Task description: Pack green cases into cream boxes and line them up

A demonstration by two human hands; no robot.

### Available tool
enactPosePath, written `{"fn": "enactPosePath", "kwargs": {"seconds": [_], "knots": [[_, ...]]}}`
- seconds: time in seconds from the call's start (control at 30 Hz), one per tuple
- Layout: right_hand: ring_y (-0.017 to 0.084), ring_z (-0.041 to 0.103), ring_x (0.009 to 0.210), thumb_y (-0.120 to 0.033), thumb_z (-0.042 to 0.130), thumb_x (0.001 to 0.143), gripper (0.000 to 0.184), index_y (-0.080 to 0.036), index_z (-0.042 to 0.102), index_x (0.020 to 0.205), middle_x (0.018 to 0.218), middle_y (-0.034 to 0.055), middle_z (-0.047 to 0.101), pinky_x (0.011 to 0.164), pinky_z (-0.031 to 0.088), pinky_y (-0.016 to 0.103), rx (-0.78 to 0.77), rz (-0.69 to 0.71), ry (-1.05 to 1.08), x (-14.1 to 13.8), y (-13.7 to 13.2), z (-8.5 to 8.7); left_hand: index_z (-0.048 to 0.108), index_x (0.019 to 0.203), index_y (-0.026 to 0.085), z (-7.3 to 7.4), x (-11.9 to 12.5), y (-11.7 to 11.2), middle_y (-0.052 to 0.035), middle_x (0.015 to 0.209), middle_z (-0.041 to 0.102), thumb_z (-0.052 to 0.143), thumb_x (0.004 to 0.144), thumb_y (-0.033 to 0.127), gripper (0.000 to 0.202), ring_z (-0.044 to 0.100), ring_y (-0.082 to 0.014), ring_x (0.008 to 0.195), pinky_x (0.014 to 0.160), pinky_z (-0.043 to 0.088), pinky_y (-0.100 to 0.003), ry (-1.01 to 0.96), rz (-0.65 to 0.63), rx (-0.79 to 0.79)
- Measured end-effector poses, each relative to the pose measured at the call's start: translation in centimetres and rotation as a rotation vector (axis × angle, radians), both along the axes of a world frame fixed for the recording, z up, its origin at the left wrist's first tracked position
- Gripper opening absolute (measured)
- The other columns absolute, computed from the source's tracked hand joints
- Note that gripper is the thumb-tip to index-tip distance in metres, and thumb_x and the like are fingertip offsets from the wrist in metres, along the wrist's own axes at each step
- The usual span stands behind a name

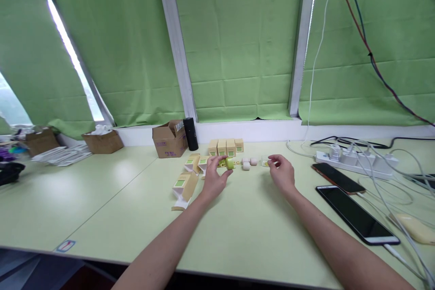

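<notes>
My left hand [216,176] is closed on a small yellow-green jar-like piece [230,163], pinched between thumb and fingers and raised at the middle of the table. To the right, my right hand [282,173] grips a small clear container [265,161] by its near side; its exact kind is too small to tell. Between the hands lie several pale pink caps [246,166]. Behind my left hand stands a row of small tan boxes [222,147]. Left of it, an opened tan box [185,186] with a green label lies with its white flaps out.
A cardboard carton [169,140] and a black cylinder [190,134] stand at the back. On the right are two phones [355,213], a white power strip [353,165] with tangled cables, and a cream mouse-like object [416,229]. Stacked papers [66,154] lie far left.
</notes>
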State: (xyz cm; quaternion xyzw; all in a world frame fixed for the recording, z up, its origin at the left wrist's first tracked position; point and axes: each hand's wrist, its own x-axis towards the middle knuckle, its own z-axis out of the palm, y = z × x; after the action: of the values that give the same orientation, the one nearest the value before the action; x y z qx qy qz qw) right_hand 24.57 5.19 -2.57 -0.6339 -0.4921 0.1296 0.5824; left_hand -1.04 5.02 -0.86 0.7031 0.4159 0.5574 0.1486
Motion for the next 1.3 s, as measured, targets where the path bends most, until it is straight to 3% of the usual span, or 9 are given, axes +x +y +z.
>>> {"fn": "enactPosePath", "kwargs": {"seconds": [0.13, 0.27, 0.43, 0.63, 0.87, 1.17, 1.23, 1.3], "knots": [[0.023, 0.061, 0.082, -0.031, 0.058, 0.080, 0.025, -0.023, 0.073, 0.099, 0.103, 0.0079, 0.071, 0.073, 0.041, 0.035, -0.075, -0.141, -0.001, 1.9, 0.9, -0.5, 0.070, 0.116, 0.025, 0.0, -0.3, 0.5, -0.0072, 0.120, 0.065, 0.078, 0.075, 0.015, 0.044, 0.061, -0.0242, 0.111, 0.099, 0.048, -0.040, -0.087, -0.019, -0.066], [0.025, 0.060, 0.087, -0.029, 0.057, 0.081, 0.024, -0.023, 0.072, 0.098, 0.103, 0.0076, 0.069, 0.075, 0.041, 0.036, -0.076, -0.153, -0.033, 2.3, 1.4, -1.2, 0.071, 0.115, 0.024, 0.0, -0.3, 0.7, -0.0080, 0.119, 0.067, 0.079, 0.074, 0.016, 0.043, 0.062, -0.0242, 0.110, 0.096, 0.049, -0.039, -0.115, -0.027, -0.068], [0.026, 0.058, 0.092, -0.025, 0.055, 0.084, 0.022, -0.023, 0.070, 0.100, 0.099, 0.0070, 0.068, 0.079, 0.040, 0.037, 0.009, -0.095, -0.220, 0.9, 1.4, -1.9, 0.070, 0.116, 0.022, -0.3, -0.5, 1.2, -0.0095, 0.119, 0.068, 0.079, 0.074, 0.018, 0.043, 0.063, -0.0248, 0.111, 0.095, 0.049, -0.039, -0.150, -0.037, -0.078], [0.027, 0.059, 0.104, -0.018, 0.059, 0.090, 0.020, -0.022, 0.068, 0.108, 0.108, 0.0073, 0.071, 0.088, 0.037, 0.038, 0.058, 0.092, -0.621, -2.2, 0.8, -1.5, 0.066, 0.121, 0.021, -0.7, -1.1, 2.1, -0.0113, 0.125, 0.069, 0.079, 0.076, 0.021, 0.047, 0.066, -0.0249, 0.113, 0.095, 0.048, -0.039, -0.228, -0.084, -0.108], [0.030, 0.056, 0.110, -0.014, 0.063, 0.089, 0.030, -0.019, 0.067, 0.118, 0.120, 0.0142, 0.067, 0.088, 0.033, 0.039, -0.065, 0.144, -0.955, -4.7, 2.0, -0.8, 0.063, 0.122, 0.021, -0.8, -1.3, 2.3, -0.0117, 0.128, 0.068, 0.080, 0.076, 0.023, 0.049, 0.065, -0.0269, 0.121, 0.096, 0.048, -0.039, -0.240, -0.144, -0.119], [0.030, 0.053, 0.109, -0.014, 0.060, 0.091, 0.019, -0.017, 0.072, 0.105, 0.116, 0.0169, 0.065, 0.090, 0.036, 0.040, -0.107, 0.106, -0.903, -5.6, 3.2, -1.3, 0.064, 0.122, 0.021, -0.7, -1.0, 1.7, -0.0116, 0.127, 0.068, 0.079, 0.077, 0.021, 0.048, 0.065, -0.0255, 0.118, 0.099, 0.048, -0.040, -0.205, -0.127, -0.109], [0.030, 0.053, 0.110, -0.015, 0.062, 0.089, 0.017, -0.017, 0.072, 0.102, 0.117, 0.0171, 0.064, 0.091, 0.038, 0.041, -0.083, 0.121, -0.772, -5.6, 3.2, -1.5, 0.064, 0.121, 0.021, -0.6, -1.0, 1.7, -0.0116, 0.127, 0.068, 0.079, 0.077, 0.022, 0.047, 0.065, -0.0257, 0.119, 0.100, 0.048, -0.040, -0.205, -0.122, -0.108], [0.031, 0.054, 0.113, -0.019, 0.066, 0.085, 0.015, -0.018, 0.073, 0.098, 0.118, 0.0163, 0.064, 0.093, 0.039, 0.041, -0.043, 0.173, -0.421, -5.8, 3.1, -1.5, 0.064, 0.120, 0.020, -0.6, -0.9, 1.6, -0.0119, 0.126, 0.068, 0.078, 0.077, 0.022, 0.046, 0.065, -0.0260, 0.119, 0.100, 0.048, -0.041, -0.202, -0.119, -0.100]]}}
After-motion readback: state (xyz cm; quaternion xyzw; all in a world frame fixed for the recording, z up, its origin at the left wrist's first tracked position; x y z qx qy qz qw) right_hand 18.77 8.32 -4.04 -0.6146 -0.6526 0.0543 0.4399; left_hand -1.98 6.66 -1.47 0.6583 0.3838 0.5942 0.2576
